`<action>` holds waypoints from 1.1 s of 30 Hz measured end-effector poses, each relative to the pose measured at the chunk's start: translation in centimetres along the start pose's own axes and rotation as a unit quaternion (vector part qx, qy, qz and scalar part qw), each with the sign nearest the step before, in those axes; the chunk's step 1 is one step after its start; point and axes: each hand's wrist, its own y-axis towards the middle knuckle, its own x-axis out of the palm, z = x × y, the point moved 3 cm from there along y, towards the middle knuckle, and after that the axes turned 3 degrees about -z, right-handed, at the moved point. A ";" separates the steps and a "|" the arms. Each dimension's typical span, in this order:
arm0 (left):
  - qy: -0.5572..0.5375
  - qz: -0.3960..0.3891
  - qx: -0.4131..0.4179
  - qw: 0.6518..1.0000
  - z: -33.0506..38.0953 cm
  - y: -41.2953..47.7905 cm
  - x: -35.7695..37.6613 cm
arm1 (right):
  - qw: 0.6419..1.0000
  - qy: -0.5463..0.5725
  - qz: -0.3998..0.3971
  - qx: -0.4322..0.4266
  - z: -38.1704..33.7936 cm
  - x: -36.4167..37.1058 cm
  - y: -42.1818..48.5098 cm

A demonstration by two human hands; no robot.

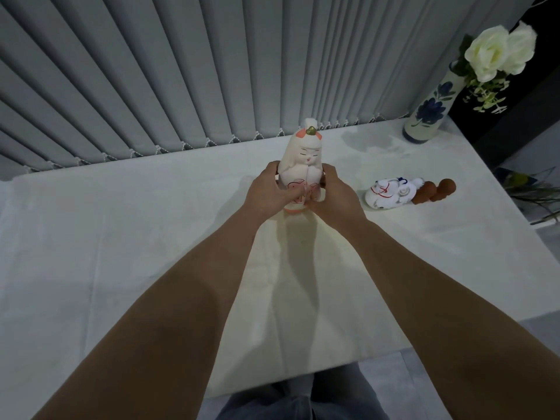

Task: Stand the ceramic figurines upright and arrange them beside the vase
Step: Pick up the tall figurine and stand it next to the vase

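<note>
A tall white doll figurine with a painted face and orange trim stands upright at the table's middle. My left hand and my right hand clasp its lower body from both sides. To the right, a white cat figurine with blue and red marks lies on its side. A reddish-brown figurine lies on its side, touching the cat's right end. The white vase with blue flowers painted on it stands at the far right corner, holding white roses.
A white cloth covers the table. Grey vertical blinds hang right behind its far edge. A dark cabinet stands to the right of the vase, and dark leaves lie past the right edge.
</note>
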 end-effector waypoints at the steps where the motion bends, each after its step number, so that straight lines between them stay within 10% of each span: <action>1: 0.003 0.012 -0.002 1.000 0.4 0.3 0.0 | 1.000 -0.004 -0.003 -0.007 0.0 -0.4 0.5; 20: 0.030 0.027 0.048 0.998 14.7 16.4 12.8 | 0.999 -0.037 0.029 0.003 11.1 -17.8 13.7; 33: 0.036 -0.001 0.020 0.999 14.3 21.8 16.8 | 0.998 -0.041 0.056 0.006 17.3 -17.1 18.1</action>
